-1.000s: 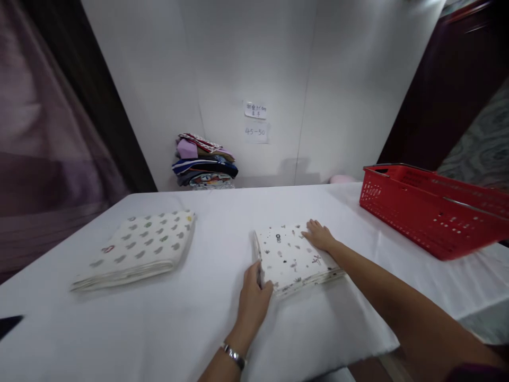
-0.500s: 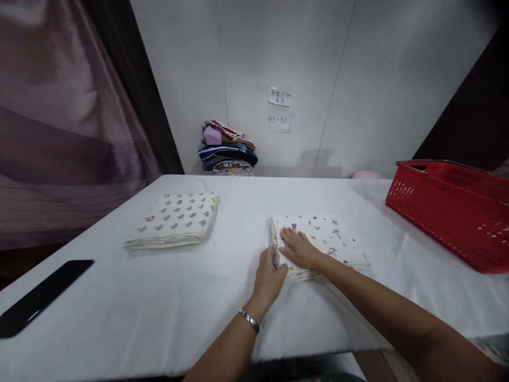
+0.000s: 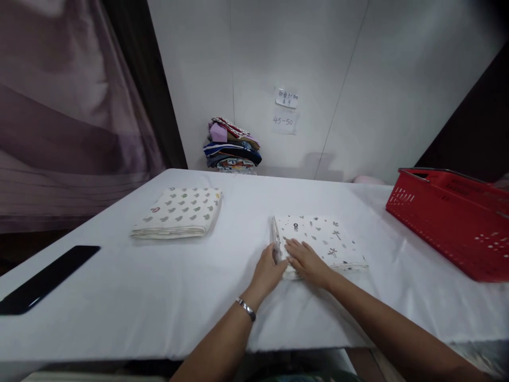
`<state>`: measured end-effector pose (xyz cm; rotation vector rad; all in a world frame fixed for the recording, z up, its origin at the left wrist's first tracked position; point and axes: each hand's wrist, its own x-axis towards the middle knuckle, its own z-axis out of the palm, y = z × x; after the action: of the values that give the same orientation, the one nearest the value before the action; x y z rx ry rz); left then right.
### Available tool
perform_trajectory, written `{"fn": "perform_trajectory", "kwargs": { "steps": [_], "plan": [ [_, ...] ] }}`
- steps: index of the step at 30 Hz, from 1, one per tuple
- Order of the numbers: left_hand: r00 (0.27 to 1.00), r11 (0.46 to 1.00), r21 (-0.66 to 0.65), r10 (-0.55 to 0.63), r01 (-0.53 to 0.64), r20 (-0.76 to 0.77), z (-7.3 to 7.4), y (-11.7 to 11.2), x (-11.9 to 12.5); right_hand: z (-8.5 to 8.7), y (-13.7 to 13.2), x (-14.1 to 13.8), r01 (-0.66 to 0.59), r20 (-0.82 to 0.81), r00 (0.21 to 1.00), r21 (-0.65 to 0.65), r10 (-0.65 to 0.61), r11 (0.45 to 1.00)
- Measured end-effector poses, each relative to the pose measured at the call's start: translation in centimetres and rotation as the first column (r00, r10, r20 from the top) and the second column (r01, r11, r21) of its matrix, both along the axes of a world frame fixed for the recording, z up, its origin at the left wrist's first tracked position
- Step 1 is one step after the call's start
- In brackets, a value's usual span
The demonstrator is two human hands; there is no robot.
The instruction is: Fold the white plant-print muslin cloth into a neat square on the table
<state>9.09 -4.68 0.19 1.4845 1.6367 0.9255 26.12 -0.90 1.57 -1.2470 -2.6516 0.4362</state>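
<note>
A folded white cloth (image 3: 318, 239) with small grey plant-like prints lies in front of me, right of the table's middle. My left hand (image 3: 269, 268) grips its near left corner, fingers along the left side and thumb at the front edge. That wrist wears a silver band. My right hand (image 3: 308, 262) rests flat on the cloth's top near the same corner, fingers stretched out toward the upper left. The layers at the left side stand slightly raised. Part of the front edge is hidden under my right hand and forearm.
On the left lies another folded white cloth (image 3: 178, 212) with grey prints, beyond a flat black object (image 3: 50, 278). A red basket (image 3: 449, 223) stands at the right. Folded fabrics (image 3: 233, 147) are stacked at the far edge, and paper notes (image 3: 285, 121) hang on the wall.
My right hand has slid slightly back toward the near edge of the cloth. My left hand stays at the corner. The view has shifted a little.
</note>
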Motion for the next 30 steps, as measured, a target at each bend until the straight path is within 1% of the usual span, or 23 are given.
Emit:
{"fn": "perform_trajectory", "kwargs": {
  "steps": [2, 5, 7, 9, 12, 15, 18, 22, 26, 30],
  "plan": [
    [0.996, 1.0, -0.017, -0.01, 0.008, -0.087, 0.8, 0.8, -0.9, 0.0, -0.6, -0.1, -0.015, -0.008, 1.0, 0.045, 0.015, 0.999],
    [0.975, 0.998, 0.044, 0.057, -0.049, -0.213, 2.2, 3.0, -1.7, -0.4, -1.5, -0.5, -0.048, 0.01, 0.999, 0.132, 0.047, 0.99],
    [0.968, 0.995, 0.058, 0.087, -0.075, -0.234, 2.9, 4.9, -1.6, -0.8, -1.8, -0.8, -0.053, 0.034, 0.998, 0.174, 0.047, 0.983],
    [0.97, 0.996, 0.016, 0.089, -0.088, -0.225, 3.1, 6.7, -1.2, -1.1, -2.0, -1.0, -0.046, 0.047, 0.998, 0.197, 0.038, 0.979],
    [0.969, 0.994, -0.024, 0.1, -0.108, -0.226, 2.8, 8.7, -0.2, -1.3, -2.2, -1.0, -0.036, 0.049, 0.998, 0.208, 0.026, 0.977],
    [0.962, 0.989, -0.053, 0.124, -0.141, -0.244, 2.4, 9.6, 0.4, -1.5, -2.3, -1.0, -0.012, 0.032, 0.999, 0.223, 0.005, 0.975],
    [0.953, 0.982, -0.086, 0.139, -0.167, -0.27, 2.2, 10.1, 0.5, -1.7, -2.4, -1.1, 0.0, 0.024, 1.0, 0.233, -0.006, 0.972],
    [0.95, 0.98, -0.115, 0.124, -0.163, -0.287, 2.0, 10.9, 0.4, -1.9, -2.4, -1.0, -0.015, 0.032, 0.999, 0.228, 0.008, 0.973],
    [0.944, 0.978, -0.11, 0.139, -0.179, -0.3, 1.4, 11.4, 0.3, -1.7, -2.3, -0.7, -0.062, 0.045, 0.998, 0.211, 0.054, 0.975],
    [0.932, 0.975, -0.081, 0.173, -0.209, -0.319, 0.7, 11.3, 0.3, -1.6, -2.3, -0.6, -0.082, 0.042, 0.996, 0.203, 0.075, 0.976]
  ]
}}
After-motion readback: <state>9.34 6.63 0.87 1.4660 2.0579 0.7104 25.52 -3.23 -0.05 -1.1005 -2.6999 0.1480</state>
